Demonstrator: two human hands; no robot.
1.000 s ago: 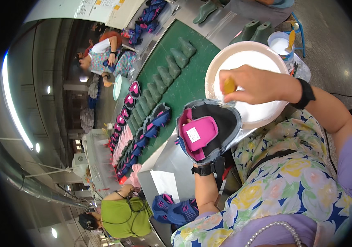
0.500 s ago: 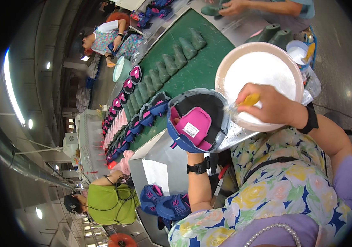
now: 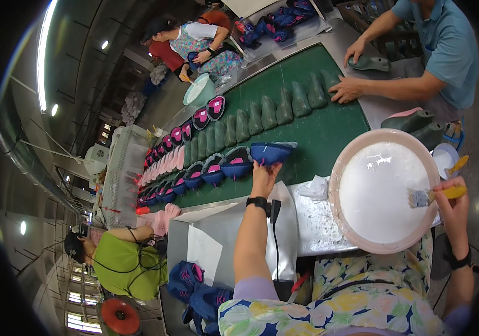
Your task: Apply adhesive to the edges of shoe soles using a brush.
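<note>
My left hand (image 3: 265,178) reaches over the green conveyor belt (image 3: 320,147) and grips a blue shoe upper (image 3: 273,153) by its near side. This upper is at the right end of a row of similar blue and pink uppers (image 3: 213,169); whether it rests on the belt I cannot tell. In my right hand (image 3: 453,208) is a paintbrush (image 3: 420,197) with a yellow handle. Its bristles, coated white, are over the right side of a wide pink basin (image 3: 340,219) that holds white liquid.
Green shoe lasts (image 3: 269,114) stand in a row on the belt. Across it, a co-worker in blue (image 3: 446,53) handles lasts. A small white tub with another yellow-handled brush (image 3: 456,163) stands beyond the basin. A grey tray (image 3: 186,249) with blue shoes lies at left.
My left hand has carried the upper from beside the basin out to the belt. The brush has left the upper's rim and moved right, over the basin. The view has shifted.
</note>
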